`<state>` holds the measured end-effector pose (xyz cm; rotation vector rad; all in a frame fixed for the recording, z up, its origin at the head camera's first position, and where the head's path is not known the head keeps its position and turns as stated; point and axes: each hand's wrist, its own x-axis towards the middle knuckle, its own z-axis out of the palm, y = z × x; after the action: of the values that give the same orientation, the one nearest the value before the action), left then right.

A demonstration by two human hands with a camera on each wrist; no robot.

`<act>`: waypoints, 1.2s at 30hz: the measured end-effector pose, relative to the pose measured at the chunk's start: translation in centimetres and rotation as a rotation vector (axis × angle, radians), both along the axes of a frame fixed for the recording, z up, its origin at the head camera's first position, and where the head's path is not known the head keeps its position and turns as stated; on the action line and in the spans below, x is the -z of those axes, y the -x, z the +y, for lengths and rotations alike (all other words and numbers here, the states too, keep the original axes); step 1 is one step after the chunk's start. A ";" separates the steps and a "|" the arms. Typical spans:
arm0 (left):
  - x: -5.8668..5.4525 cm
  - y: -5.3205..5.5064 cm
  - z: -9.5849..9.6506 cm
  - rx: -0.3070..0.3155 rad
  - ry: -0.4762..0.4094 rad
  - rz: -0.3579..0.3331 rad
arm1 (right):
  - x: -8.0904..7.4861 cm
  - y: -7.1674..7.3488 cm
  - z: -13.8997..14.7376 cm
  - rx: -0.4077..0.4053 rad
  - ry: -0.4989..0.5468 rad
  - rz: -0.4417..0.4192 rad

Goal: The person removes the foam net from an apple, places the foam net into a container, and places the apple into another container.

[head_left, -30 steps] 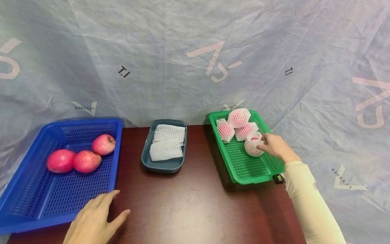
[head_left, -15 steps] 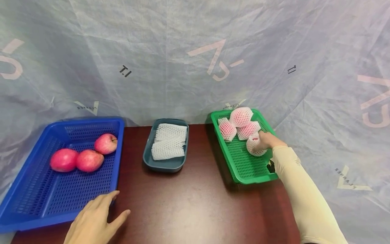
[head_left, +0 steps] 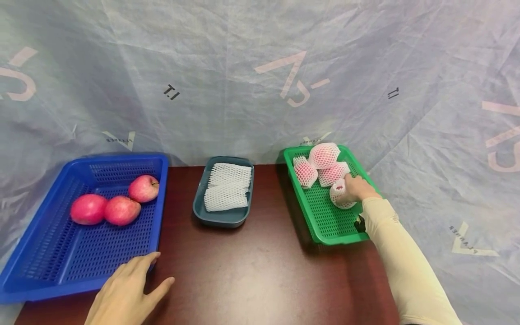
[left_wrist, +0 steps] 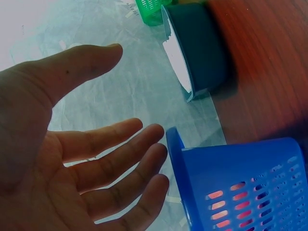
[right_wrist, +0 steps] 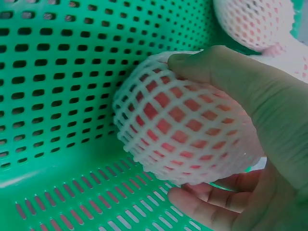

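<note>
Two hands are working over a dark red-brown counter (head_left: pixel 252 271): right fingers (right_wrist: pixel 202 62) are wrapping a netted apple (right_wrist: pixel 183 120); left fingers (left_wrist: pixel 120 159) are lying spread, empty. Behind the fingers, blue sheeting (head_left: pixel 243 67) is showing "PLANNER".

Head view overlooks table (head_left: pixel 260 271); wrist views close, perhaps sideways.

Even bright light, soft shadows, wide-angle warp
</note>
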<state>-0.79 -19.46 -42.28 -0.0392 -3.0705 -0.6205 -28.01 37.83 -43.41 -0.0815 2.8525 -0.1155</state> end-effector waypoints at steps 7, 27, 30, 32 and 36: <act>0.0 0.1 0.2 0.022 -0.016 0.047 | -0.5 -0.1 -0.1 -0.033 0.035 0.017; 0.0 0.2 0.2 0.033 -0.045 0.108 | -6.7 -7.2 -4.9 -0.207 0.350 0.327; -0.1 0.2 0.4 0.036 -0.050 0.120 | -7.3 -8.9 -6.1 -0.167 0.549 0.284; -0.1 0.1 0.5 0.036 -0.052 0.119 | -7.6 -9.9 -6.8 -0.145 0.697 0.237; 0.0 0.2 0.5 0.032 -0.048 0.095 | -7.8 -11.5 -7.8 -0.165 0.949 0.134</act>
<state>-0.96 -18.99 -42.25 -0.1137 -2.9685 -0.6727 -16.47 30.01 -35.64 -0.5195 2.6227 -1.4392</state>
